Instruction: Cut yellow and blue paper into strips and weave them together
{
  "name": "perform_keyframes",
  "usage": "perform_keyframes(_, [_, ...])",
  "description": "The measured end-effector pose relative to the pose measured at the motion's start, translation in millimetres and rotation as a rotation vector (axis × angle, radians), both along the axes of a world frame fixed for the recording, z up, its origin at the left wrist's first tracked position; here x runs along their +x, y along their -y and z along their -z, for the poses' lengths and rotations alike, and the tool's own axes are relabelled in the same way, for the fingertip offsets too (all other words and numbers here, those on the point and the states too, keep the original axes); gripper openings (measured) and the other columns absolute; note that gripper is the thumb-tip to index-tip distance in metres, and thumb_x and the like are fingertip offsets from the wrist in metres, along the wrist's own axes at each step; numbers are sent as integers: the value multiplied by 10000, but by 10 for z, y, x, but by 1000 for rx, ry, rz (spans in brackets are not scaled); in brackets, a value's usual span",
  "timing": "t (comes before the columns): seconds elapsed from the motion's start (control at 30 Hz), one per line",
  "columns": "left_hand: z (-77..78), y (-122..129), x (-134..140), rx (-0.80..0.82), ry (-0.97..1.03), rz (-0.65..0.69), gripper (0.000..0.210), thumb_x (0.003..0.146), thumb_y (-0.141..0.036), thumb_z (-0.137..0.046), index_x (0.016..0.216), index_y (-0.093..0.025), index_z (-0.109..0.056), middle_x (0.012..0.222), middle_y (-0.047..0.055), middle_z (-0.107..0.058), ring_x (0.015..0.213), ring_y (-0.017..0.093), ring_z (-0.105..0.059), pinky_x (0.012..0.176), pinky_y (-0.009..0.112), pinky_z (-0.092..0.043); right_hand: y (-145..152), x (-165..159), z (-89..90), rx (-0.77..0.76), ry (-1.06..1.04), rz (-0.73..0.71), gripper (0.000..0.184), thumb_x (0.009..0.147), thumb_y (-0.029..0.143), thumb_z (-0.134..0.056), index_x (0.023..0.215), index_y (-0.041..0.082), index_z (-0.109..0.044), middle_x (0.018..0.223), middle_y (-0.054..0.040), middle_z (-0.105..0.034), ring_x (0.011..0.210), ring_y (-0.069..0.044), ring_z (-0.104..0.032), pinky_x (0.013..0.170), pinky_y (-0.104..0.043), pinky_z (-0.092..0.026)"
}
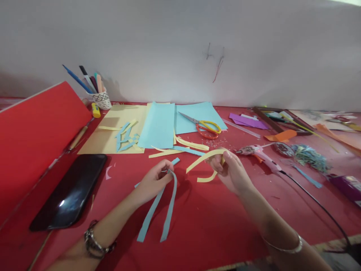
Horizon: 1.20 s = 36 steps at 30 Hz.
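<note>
Between the fingertips of my left hand (155,178) is a folded blue paper strip (170,210), its two tails hanging toward me. Part of another blue piece shows past my fingers. My right hand (229,169) pinches a yellow paper strip (201,159), bent so that its two ends point left. The hands are apart, low over the red table (194,222). Just beyond them lie loose yellow strips (191,143) and a flat blue strip (187,150). Further left, woven blue and yellow strips (126,139) rest on a cream sheet (93,141).
Scissors (208,128) lie on blue paper sheets (159,126). A pink glue gun (263,156) with a black cord is at right, near tangled blue shreds (310,157) and a brown tray (299,126). At left are a black phone (70,192), red board (42,131) and pen cup (101,99).
</note>
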State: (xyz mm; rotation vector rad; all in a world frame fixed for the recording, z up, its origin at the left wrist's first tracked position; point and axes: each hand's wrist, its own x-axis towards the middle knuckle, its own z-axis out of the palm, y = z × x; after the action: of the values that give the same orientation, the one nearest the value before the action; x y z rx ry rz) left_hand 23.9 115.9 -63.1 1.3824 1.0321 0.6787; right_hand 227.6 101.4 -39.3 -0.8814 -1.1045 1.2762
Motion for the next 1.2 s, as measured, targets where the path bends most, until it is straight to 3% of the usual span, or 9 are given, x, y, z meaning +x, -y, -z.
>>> perform_keyframes(0.13, [-20, 4, -36, -176, 160, -58, 119, 691, -227, -480, 670, -201, -366, 510, -91, -341, 444, 52, -294, 440, 174, -249, 7, -11, -4, -45, -25, -18, 359, 708, 504, -556, 550, 181, -555, 409, 52, -377, 430, -71, -312, 469, -218, -291])
perform_keyframes(0.2, [-40, 7, -55, -260, 265, -138, 115, 679, -214, -496, 770, -213, -426, 502, -94, -363, 429, 46, -323, 429, 162, -264, 5, -12, -9, -57, -35, -10, 355, 696, 497, -571, 535, 181, -551, 405, 51, -393, 431, -69, -330, 482, -213, -311])
perform_keyframes(0.33, [-81, -8, -82, -349, 397, -268, 389, 667, -191, -522, 1051, -225, -469, 572, -68, -481, 388, 31, -365, 385, 155, -298, 1, -5, -10, -66, -49, -6, 337, 687, 494, -579, 551, 186, -564, 404, 55, -408, 434, -65, -359, 518, -208, -359])
perform_keyframes(0.5, [-96, -69, -85, -551, 561, -456, 143, 722, -149, -439, 798, -150, -560, 470, -54, -432, 351, 37, -375, 353, 148, -345, 4, 15, -53, -20, -65, 21, 336, 710, 493, -541, 551, 196, -541, 389, 63, -386, 409, -67, -359, 556, -230, -412])
perform_keyframes(0.6, [-110, -97, -84, -630, 636, -540, 181, 754, -120, -372, 684, -137, -538, 431, -61, -375, 322, 34, -323, 318, 140, -314, 13, 26, -108, -7, -85, 25, 338, 710, 496, -531, 548, 201, -544, 378, 63, -381, 392, -65, -351, 543, -228, -415])
perform_keyframes(0.77, [-104, -106, -112, -580, 643, -505, 271, 799, -184, -349, 604, -119, -525, 457, -53, -380, 338, 27, -276, 298, 130, -261, 25, 28, -151, -3, -89, -3, 306, 681, 470, -567, 540, 199, -557, 374, 55, -396, 400, -65, -355, 520, -215, -395])
perform_keyframes(1.0, [-72, -67, -140, -480, 518, -389, 163, 779, -224, -456, 873, -140, -560, 487, -85, -341, 363, 22, -253, 347, 131, -242, 32, -7, -44, -23, 124, 100, 311, 726, 469, -542, 597, 185, -556, 432, 46, -416, 430, -72, -350, 425, -204, -308])
perform_keyframes(1.2, [-99, -33, -116, -236, 209, -379, 108, 694, -267, -541, 675, -171, -498, 574, -63, -462, 436, 39, -322, 417, 157, -273, 52, -41, -24, -7, 202, 57, 290, 753, 459, -513, 692, 179, -554, 470, 47, -437, 434, -62, -351, 385, -179, -269])
